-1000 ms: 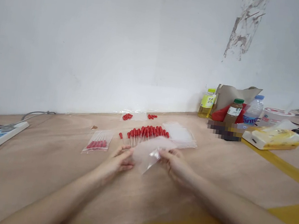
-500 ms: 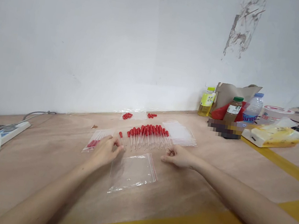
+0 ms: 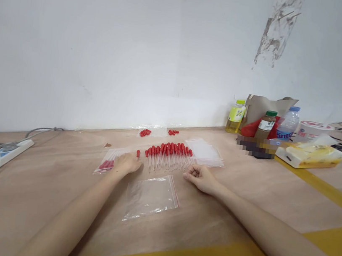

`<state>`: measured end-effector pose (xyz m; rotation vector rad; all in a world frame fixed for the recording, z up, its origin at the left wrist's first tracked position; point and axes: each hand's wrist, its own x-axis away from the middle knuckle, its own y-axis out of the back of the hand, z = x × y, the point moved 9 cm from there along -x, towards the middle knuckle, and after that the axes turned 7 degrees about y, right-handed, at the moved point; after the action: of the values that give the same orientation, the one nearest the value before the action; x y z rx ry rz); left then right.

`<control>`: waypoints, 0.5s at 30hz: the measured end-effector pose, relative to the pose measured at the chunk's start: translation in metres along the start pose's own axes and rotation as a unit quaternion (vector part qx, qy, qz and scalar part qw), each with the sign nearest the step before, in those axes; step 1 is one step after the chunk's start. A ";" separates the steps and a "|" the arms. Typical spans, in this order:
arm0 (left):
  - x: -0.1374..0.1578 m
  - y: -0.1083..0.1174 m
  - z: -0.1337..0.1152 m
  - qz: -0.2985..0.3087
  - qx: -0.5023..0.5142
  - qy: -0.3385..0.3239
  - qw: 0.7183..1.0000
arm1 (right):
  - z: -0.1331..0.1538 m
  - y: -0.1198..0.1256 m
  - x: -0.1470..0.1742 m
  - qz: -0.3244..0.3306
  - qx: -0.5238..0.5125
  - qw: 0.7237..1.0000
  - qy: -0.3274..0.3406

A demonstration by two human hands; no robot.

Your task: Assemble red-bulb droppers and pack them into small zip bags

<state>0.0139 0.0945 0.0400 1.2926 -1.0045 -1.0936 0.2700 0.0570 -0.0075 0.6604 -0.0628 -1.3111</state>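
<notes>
Red-capped glass droppers lie fanned in a row, caps toward the wall. A single dropper lies a little to the left of them. My left hand is at its lower end and covers it; the fingers are mostly hidden, so I cannot tell whether they grip it. My right hand rests by the right end of the row, fingers loosely curled in, with nothing visible in them. In front of the row lies a flat clear zip bag. Beside my left hand is a bag of droppers, partly covered.
Stacked clear bags lie right of the droppers. Loose red caps lie near the wall. Bottles, a paper bag and a tissue pack stand at right. A power strip with white cables lies at left.
My left hand has shifted slightly forward and turned, so its fingers are more hidden and cover the single dropper's lower end. My right hand has barely moved.
</notes>
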 end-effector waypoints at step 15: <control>0.144 0.034 -0.096 -0.188 0.028 -0.419 0.888 | 0.037 -0.019 0.016 0.045 -0.350 0.935 -0.033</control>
<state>0.1393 -0.0266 0.0645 1.0766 -1.4435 -2.0351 0.2432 0.0249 0.0089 0.0018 0.3069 -1.1596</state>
